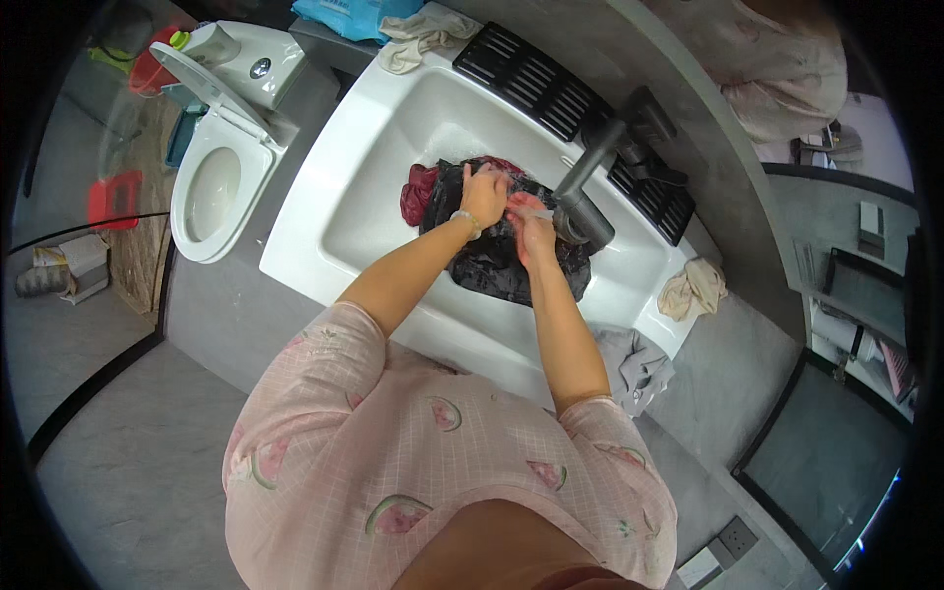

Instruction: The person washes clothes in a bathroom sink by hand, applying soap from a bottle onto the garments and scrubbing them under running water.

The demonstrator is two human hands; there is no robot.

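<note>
A wet black garment (pixel 511 273) lies bunched in the white sink (pixel 359 211), below the dark grey faucet (pixel 587 211). My left hand (pixel 485 199) is over the garment's upper part, fingers apart, with a pale bracelet at the wrist. Close beside it, my right hand (pixel 532 231) is by the faucet's end, its palm turned partly up and its fingers loosely extended toward the left hand. No cloth shows between the right fingers. A dark red cloth (pixel 418 194) sits against the garment's left side, part of it hidden behind the black fabric.
Black slotted trays (pixel 526 81) line the sink's back edge. Beige cloths hang at the far left corner (pixel 418 39) and the right corner (pixel 691 290). A grey cloth (pixel 634 369) hangs near the front right. A toilet (pixel 221 182) stands to the left, its lid raised.
</note>
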